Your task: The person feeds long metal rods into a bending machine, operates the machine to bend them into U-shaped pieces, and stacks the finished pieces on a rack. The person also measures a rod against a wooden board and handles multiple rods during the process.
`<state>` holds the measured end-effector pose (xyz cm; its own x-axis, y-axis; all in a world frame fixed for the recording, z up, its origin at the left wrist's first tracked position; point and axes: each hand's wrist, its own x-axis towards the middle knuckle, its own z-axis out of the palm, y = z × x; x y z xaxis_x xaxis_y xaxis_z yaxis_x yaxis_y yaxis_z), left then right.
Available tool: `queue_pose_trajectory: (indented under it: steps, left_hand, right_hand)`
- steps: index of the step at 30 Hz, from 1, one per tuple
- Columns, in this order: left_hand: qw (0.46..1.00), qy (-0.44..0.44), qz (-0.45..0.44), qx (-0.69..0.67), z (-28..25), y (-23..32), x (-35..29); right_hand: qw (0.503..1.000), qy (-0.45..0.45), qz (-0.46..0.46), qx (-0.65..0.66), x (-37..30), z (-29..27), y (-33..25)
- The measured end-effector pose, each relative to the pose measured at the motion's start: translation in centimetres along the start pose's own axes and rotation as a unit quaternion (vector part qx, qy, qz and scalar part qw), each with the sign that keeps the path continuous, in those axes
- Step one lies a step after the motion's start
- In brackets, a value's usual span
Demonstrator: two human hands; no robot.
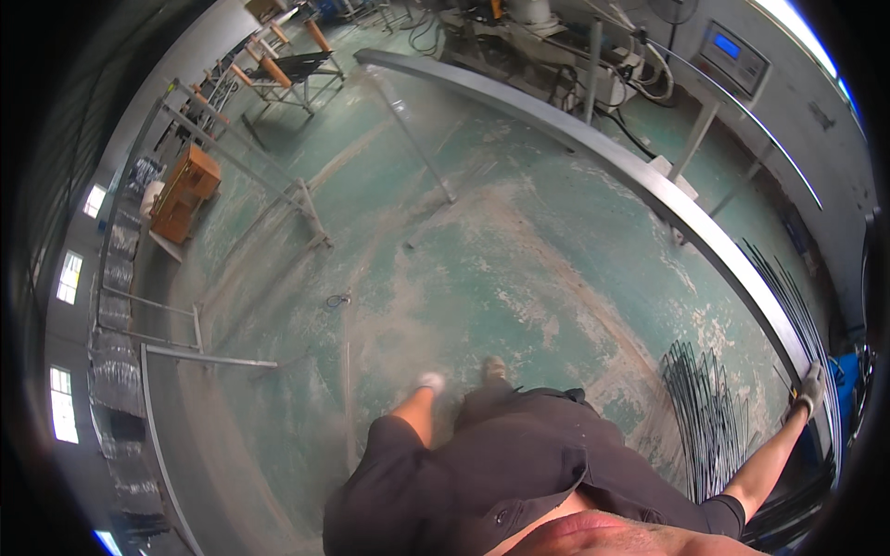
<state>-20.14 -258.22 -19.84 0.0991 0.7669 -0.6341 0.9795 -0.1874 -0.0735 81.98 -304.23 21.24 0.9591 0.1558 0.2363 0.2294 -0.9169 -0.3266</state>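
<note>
My right hand [811, 393], in a pale work glove, is at the near end of a long grey metal beam [649, 176]. Its fingers look bent, but what lies inside them is hidden. Several thin dark rods [788, 287] run beside the beam, close to that hand. In front of my body hangs my left hand [430, 381], in a whitish glove; motion smears its fingers, and I see nothing held in it.
A bundle of thin dark rods [705, 417] stands left of my right forearm. Metal frames [311, 213] and a brown wooden box [185, 195] are at left. A grey control box [731, 57] with a blue screen is at far right. Worn green floor [445, 278] lies ahead.
</note>
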Motion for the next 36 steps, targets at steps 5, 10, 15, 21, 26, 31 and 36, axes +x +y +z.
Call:
queue_pose_trajectory:
  steps: [5,10,15,21,26,31,36]
  left_hand:
    - [0.982,-0.165,-0.079,0.053,1.1,-16.2,-7.0]
    - [0.970,-0.167,-0.146,-0.101,-0.2,-19.6,-2.1]
    - [0.950,-0.114,-0.038,-0.289,-9.8,-6.1,6.3]
    - [0.869,-0.041,0.239,-0.431,-25.9,-3.7,10.7]
    - [0.930,-0.036,-0.009,-0.366,-30.7,-15.7,13.8]
    - [0.831,0.158,-0.280,-0.454,-34.2,-27.7,15.2]
    - [0.843,0.007,-0.277,-0.462,-30.4,-30.3,18.5]
  right_hand:
    - [0.998,0.035,-0.034,-0.035,-3.9,3.9,-11.0]
    - [0.954,0.204,-0.170,-0.142,-15.6,12.5,-26.7]
    - [0.900,0.256,-0.349,0.056,-34.8,10.7,-58.0]
    - [0.754,0.075,-0.432,0.488,-45.9,12.6,-82.5]
    - [0.612,-0.117,-0.494,0.607,-49.1,14.7,-99.8]
    - [0.504,-0.177,-0.562,0.632,-52.9,12.6,-115.6]
    - [0.337,-0.110,-0.643,0.679,-54.4,8.2,-129.1]
